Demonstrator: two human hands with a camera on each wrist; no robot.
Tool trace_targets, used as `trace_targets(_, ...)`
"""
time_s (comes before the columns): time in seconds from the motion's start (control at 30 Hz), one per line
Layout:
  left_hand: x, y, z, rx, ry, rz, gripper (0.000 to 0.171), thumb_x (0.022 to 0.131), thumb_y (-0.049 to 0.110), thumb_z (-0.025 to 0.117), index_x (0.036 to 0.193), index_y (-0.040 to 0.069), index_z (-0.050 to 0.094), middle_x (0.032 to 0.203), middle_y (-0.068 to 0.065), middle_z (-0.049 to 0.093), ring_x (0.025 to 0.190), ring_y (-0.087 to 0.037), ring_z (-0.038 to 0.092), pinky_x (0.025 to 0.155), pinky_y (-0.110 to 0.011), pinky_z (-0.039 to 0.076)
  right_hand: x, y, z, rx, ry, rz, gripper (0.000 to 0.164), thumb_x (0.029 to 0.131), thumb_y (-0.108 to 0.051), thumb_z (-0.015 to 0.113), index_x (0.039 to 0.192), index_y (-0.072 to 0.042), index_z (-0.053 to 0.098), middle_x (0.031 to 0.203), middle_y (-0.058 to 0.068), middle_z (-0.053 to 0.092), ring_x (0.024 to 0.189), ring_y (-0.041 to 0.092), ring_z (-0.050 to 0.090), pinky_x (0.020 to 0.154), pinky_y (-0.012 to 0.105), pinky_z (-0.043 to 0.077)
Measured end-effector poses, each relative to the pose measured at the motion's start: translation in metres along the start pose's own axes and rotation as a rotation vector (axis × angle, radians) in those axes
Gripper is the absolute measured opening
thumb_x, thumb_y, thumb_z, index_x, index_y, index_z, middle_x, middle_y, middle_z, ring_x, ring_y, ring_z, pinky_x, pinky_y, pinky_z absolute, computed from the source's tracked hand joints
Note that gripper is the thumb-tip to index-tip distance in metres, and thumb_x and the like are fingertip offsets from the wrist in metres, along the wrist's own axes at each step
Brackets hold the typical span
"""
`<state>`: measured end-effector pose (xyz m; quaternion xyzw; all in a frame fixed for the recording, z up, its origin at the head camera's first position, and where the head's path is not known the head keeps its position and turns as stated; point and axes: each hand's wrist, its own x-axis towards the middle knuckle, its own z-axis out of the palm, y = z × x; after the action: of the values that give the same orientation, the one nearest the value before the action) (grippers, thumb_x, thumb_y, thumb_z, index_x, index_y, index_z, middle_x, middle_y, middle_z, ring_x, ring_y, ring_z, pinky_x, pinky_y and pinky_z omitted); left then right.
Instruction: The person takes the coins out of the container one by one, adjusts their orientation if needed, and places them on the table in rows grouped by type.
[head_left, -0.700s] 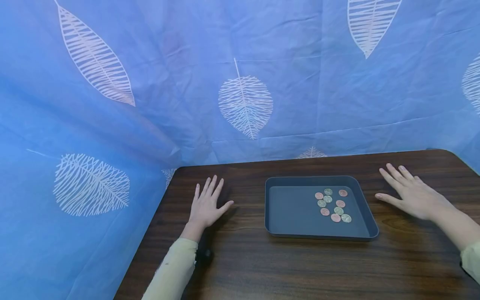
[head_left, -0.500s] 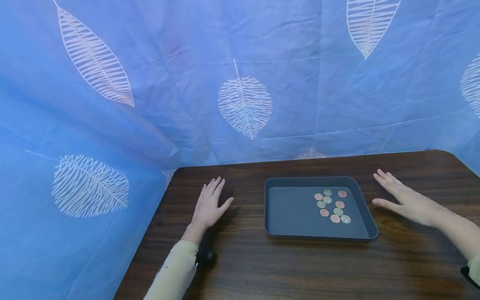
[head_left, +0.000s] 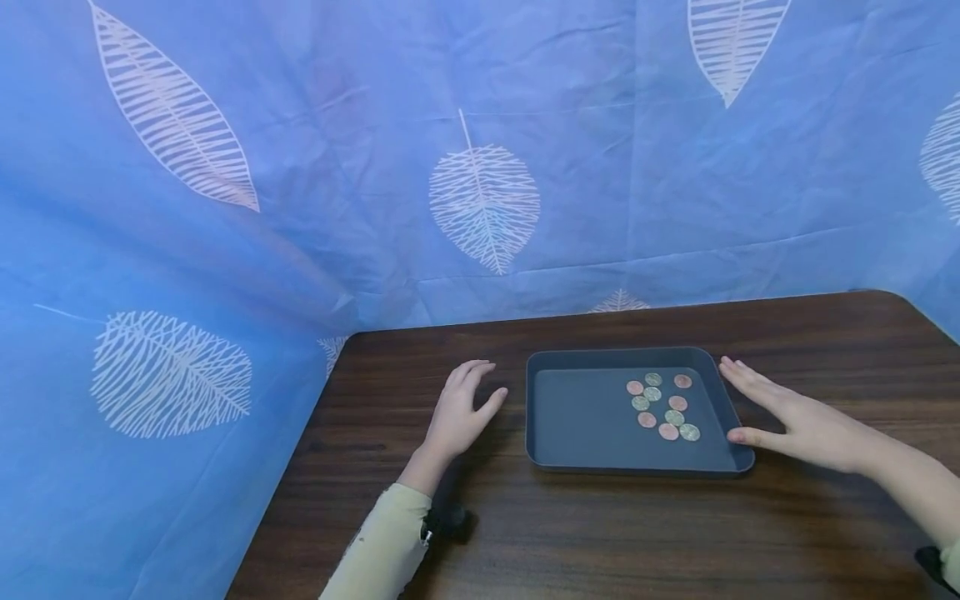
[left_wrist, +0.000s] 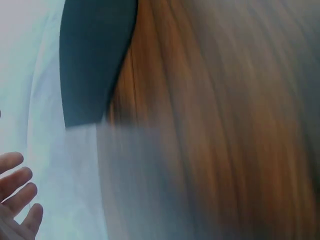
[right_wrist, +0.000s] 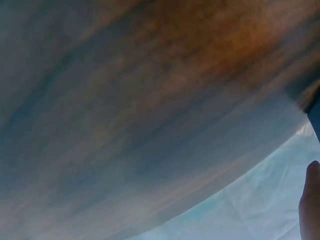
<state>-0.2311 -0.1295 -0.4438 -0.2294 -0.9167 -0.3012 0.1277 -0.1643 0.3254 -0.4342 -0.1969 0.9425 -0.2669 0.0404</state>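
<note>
A shallow dark grey tray (head_left: pixel 573 421) lies on the wooden table. Several coins (head_left: pixel 675 418), some silver and some copper-coloured, are spread over its right half. My left hand (head_left: pixel 457 414) is to the left of the tray, apart from it, thumb out and fingers slightly bent, holding nothing. At the right side, my right hand (head_left: pixel 802 425) has its straight fingers right at the rim, and its thumb overlaps the front right part of the tray. The left wrist view has the tray (left_wrist: pixel 97 60) at the top and fingertips (left_wrist: pixel 22 195) at lower left.
The dark wooden table (head_left: pixel 600 542) has a rounded far right corner. Behind it and along the left hangs a blue cloth (head_left: pixel 337 167) with white leaf prints. A black band with a small device (head_left: pixel 450 521) is on the left wrist.
Both hands have moved inward toward the tray, the left one rightward and the right one leftward up to the rim. The spread fingers have drawn closer together. The coins stay put.
</note>
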Motion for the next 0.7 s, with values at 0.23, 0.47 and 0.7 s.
trace_targets(0.23, 0.007, 0.030, 0.021, -0.114, -0.053, 0.052, 0.050, 0.097, 0.048, 0.048, 0.132, 0.014, 0.053, 0.134, -0.002, 0.048, 0.126, -0.020, 0.042, 0.097, -0.043, 0.042, -0.005, -0.003, 0.005, -0.015, -0.001, -0.022, 0.097, 0.087, -0.037, 0.070, 0.154, -0.028, 0.001, 0.160, 0.006, 0.000, 0.134, 0.052, 0.023, 0.079, 0.069, 0.038)
trace_targets(0.47, 0.016, 0.056, 0.039, -0.179, -0.076, 0.087, 0.041, 0.097, 0.041, 0.054, 0.128, 0.015, 0.056, 0.128, 0.002, 0.052, 0.122, -0.016, 0.044, 0.096, -0.038, 0.043, -0.007, 0.001, 0.009, -0.001, 0.002, -0.058, 0.102, 0.083, -0.034, 0.074, 0.155, -0.022, 0.003, 0.160, 0.004, -0.002, 0.133, 0.054, 0.023, 0.079, 0.069, 0.038)
trace_targets(0.7, 0.030, 0.081, 0.060, -0.252, -0.100, 0.153, 0.038, 0.092, 0.032, 0.064, 0.125, 0.013, 0.058, 0.122, 0.000, 0.054, 0.105, -0.020, 0.055, 0.087, -0.029, 0.048, -0.008, 0.003, 0.014, 0.006, -0.005, -0.071, 0.105, 0.081, -0.034, 0.076, 0.155, -0.020, 0.003, 0.159, 0.005, -0.002, 0.135, 0.051, 0.021, 0.079, 0.067, 0.039)
